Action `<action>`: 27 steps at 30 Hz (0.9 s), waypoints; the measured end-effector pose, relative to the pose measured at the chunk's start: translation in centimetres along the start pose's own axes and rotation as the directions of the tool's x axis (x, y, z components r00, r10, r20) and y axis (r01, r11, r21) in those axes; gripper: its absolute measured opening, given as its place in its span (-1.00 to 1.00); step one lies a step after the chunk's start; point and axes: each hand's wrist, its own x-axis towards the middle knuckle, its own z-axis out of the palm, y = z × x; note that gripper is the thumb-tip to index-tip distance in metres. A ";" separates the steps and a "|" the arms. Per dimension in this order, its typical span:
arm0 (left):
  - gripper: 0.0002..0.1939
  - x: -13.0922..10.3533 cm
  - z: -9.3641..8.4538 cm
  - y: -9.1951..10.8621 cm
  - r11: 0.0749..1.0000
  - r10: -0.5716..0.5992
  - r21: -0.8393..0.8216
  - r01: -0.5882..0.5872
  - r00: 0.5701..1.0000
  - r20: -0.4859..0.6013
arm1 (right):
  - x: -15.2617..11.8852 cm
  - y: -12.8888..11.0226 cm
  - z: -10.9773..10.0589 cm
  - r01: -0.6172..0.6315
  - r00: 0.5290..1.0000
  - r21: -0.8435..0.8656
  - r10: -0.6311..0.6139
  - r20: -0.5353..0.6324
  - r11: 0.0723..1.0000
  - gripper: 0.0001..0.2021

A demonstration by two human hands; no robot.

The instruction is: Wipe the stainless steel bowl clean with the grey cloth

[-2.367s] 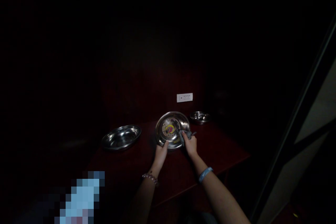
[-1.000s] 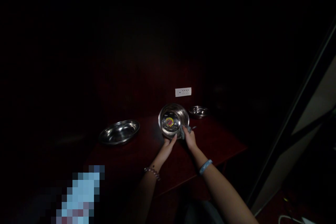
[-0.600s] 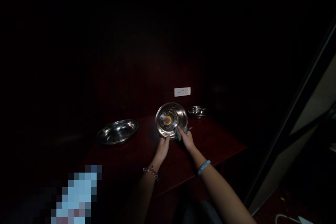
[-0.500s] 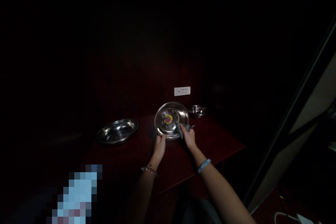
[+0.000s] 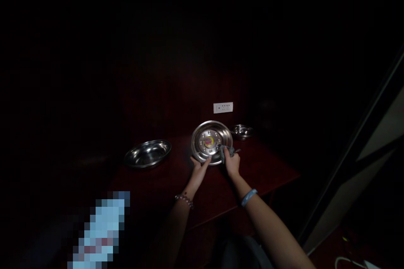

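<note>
Steel dish (image 5: 211, 141) tilted up on desk (image 5: 268, 172) — left hand (image 5: 198, 168) pinches rim at 7 o'clock; right hand (image 5: 232, 163) clutches cloth (image 5: 227, 150) — light, stiff, slippery; best held by rim

Single head-worn view, forward and downward, from near above the dark red table (image 5: 252, 172).

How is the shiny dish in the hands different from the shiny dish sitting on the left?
The held dish is tipped up toward the camera, gripped by the left hand and rubbed with a grey cloth in the right hand. The left dish lies flat on the red table, untouched. The held dish has a yellow sticker inside; the left dish shows none. Both are round, shallow, shiny metal.
</note>
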 end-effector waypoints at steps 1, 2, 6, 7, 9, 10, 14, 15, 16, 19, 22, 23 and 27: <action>-0.29 0.0 0.1 -0.1 1.000 -0.027 0.011 0.027 0.999 0.025 | 0.0 0.0 0.0 0.002 1.000 0.001 -0.002 0.008 1.000 -0.54; -0.33 0.0 0.2 -0.2 0.999 -0.045 0.025 0.044 0.998 0.042 | -0.1 0.0 0.0 0.006 1.000 0.007 -0.007 0.019 1.000 -0.54; -0.44 0.1 0.1 -0.3 0.999 -0.023 0.035 0.022 0.999 0.030 | -0.2 -0.2 0.1 0.015 0.998 0.026 -0.017 0.054 1.000 -0.53; -0.46 0.1 0.1 -0.3 1.000 -0.006 0.029 0.006 1.000 0.014 | -0.2 -0.2 0.1 0.015 0.997 0.023 -0.017 0.070 1.000 -0.53; -0.47 0.3 -0.1 -0.3 0.999 0.026 0.030 -0.026 1.000 -0.011 | -0.2 -0.1 0.3 0.012 0.994 0.023 -0.014 0.108 1.000 -0.53; -0.47 0.4 -0.2 -0.3 0.998 0.041 0.039 -0.040 0.999 -0.021 | -0.2 0.0 0.4 0.004 0.992 0.032 -0.008 0.124 0.999 -0.53; -0.47 0.4 -0.7 -0.1 0.990 0.107 0.095 -0.101 0.993 -0.053 | 0.0 0.5 0.9 -0.073 0.984 0.145 0.048 0.174 0.987 -0.54; -0.49 0.3 -0.8 0.1 0.987 0.120 0.113 -0.112 0.990 -0.072 | 0.0 0.6 1.0 -0.094 0.980 0.187 0.059 0.189 0.978 -0.54; -0.53 0.2 -1.0 0.4 0.984 0.134 0.134 -0.121 0.986 -0.095 | 0.0 0.7 1.1 -0.113 0.977 0.230 0.065 0.204 0.967 -0.54; -0.61 -0.2 -1.4 1.3 0.969 0.192 0.188 -0.161 0.968 -0.160 | 0.1 0.8 1.4 -0.152 0.970 0.338 0.075 0.232 0.929 -0.54; -0.59 -0.6 -1.8 2.0 0.965 0.225 0.182 -0.191 0.956 -0.189 | 0.3 0.9 1.5 -0.172 0.965 0.389 0.075 0.253 0.905 -0.55; -0.58 -0.6 -1.9 2.2 0.966 0.220 0.182 -0.185 0.955 -0.197 | 0.3 1.0 1.5 -0.173 0.963 0.395 0.072 0.258 0.902 -0.56; -0.54 -0.8 -1.9 2.6 0.975 0.166 0.175 -0.135 0.970 -0.179 | 0.4 1.1 1.4 -0.166 0.968 0.391 0.075 0.239 0.905 -0.57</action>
